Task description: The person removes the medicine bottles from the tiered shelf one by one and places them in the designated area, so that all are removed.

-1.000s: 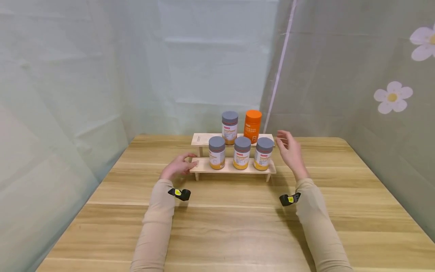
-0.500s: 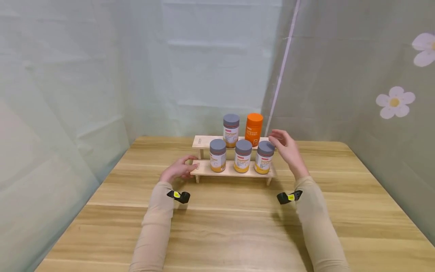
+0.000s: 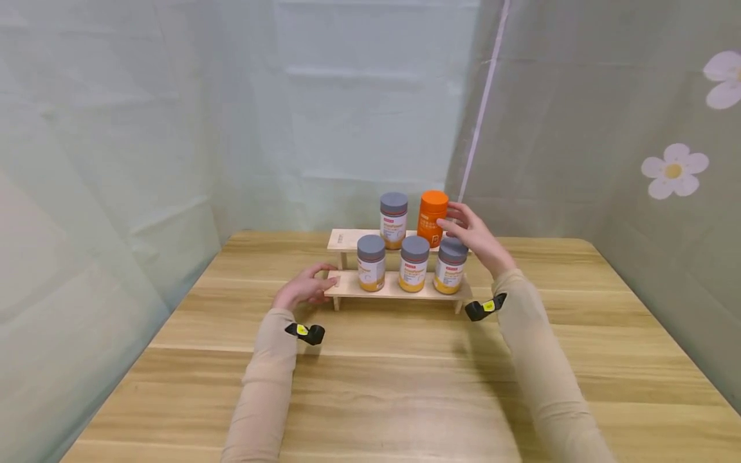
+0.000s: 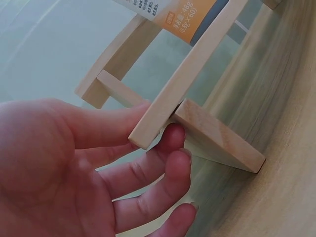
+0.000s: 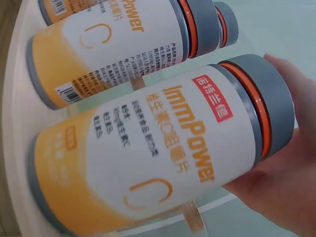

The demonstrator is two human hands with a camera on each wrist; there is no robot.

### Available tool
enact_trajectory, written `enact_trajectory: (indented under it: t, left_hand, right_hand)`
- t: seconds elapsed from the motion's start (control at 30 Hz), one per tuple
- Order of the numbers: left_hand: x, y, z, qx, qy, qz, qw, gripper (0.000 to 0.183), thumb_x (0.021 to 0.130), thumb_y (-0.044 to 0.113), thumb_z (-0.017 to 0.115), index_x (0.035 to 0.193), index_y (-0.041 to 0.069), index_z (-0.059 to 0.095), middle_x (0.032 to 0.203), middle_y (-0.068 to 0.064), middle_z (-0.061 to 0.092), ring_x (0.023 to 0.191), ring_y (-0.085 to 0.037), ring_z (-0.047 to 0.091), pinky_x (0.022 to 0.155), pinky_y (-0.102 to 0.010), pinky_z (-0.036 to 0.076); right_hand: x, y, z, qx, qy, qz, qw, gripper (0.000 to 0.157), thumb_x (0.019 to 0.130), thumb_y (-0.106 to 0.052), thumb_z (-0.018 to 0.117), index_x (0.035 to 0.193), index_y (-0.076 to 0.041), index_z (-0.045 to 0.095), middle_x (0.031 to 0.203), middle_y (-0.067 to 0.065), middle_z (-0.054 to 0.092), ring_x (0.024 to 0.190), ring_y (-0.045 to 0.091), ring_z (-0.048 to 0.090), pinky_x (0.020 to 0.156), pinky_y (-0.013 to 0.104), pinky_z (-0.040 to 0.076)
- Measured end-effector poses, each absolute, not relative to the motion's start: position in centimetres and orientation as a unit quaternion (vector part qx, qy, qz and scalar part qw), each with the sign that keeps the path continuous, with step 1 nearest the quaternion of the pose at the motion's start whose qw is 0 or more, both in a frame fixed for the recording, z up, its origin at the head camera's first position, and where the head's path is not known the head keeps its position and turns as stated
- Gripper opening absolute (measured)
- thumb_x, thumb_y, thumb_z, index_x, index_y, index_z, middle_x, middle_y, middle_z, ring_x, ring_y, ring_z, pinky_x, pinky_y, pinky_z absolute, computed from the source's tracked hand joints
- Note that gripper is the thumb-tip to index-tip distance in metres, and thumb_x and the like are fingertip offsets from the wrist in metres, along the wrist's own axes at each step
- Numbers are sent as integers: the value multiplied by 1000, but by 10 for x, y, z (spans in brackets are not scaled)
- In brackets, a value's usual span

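Right hand point(image 3: 479, 238) now at smooth orange jar point(image 3: 431, 215), fingers wide; left hand point(image 3: 301, 287), fingers around wooden shelf point(image 3: 392, 281).

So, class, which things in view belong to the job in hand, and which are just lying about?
Probably in the job:
wooden rack, gripped by the left hand
orange bottle, at the right hand
four grey-lidded bottles on the rack, less certainly

Probably just surroundings:
table
wrist cameras
backdrop

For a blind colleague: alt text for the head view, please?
A person's right hand is at an orange jar on the upper tier of a wooden stand; the left hand pinches the lower tier by its left end. One grey-lidded jar shares the upper tier, three the lower.
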State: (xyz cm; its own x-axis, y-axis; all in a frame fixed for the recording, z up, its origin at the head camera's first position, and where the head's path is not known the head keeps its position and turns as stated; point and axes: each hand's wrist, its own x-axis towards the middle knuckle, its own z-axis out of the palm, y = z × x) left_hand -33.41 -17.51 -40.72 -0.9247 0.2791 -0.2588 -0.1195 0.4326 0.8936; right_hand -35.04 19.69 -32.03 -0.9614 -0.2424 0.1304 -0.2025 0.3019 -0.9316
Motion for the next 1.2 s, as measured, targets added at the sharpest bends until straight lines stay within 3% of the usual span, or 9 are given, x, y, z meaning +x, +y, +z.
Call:
enact_trajectory:
  t: [0.33, 0.63, 1.07, 1.2]
  left_hand:
    - [-336, -172, -403, 43, 824, 533, 187, 54, 99, 26, 56, 146, 8, 35, 103, -11, 57, 71, -11, 57, 74, -28, 52]
    - [-333, -173, -403, 36, 823, 535, 185, 53, 99, 25, 55, 145, 7, 36, 102, -13, 60, 70, -12, 60, 72, -28, 53]
    - [-330, -173, -404, 33, 832, 524, 179, 54, 99, 27, 56, 145, 8, 36, 98, -9, 60, 71, -10, 58, 71, -28, 51]
    - [-330, -170, -403, 33, 834, 520, 179, 58, 99, 29, 56, 147, 7, 33, 98, -9, 60, 73, -11, 59, 74, -29, 51]
  right_hand:
    - [-365, 193, -309, -126, 810, -570, 62, 78, 94, -29, 62, 155, -14, 16, 156, 18, 28, 141, 36, 35, 115, 52, 31]
    - [-373, 186, -314, -122, 829, -543, 57, 73, 90, -25, 69, 151, -17, 29, 148, 17, 44, 136, 34, 43, 110, 51, 37]
    - [-376, 189, -318, -120, 820, -557, 46, 70, 89, -21, 71, 145, -8, 31, 147, 20, 43, 136, 35, 43, 110, 51, 38]
    - [-374, 196, -321, -110, 796, -593, 46, 68, 90, -17, 69, 147, -12, 34, 147, 18, 44, 133, 33, 46, 107, 45, 41]
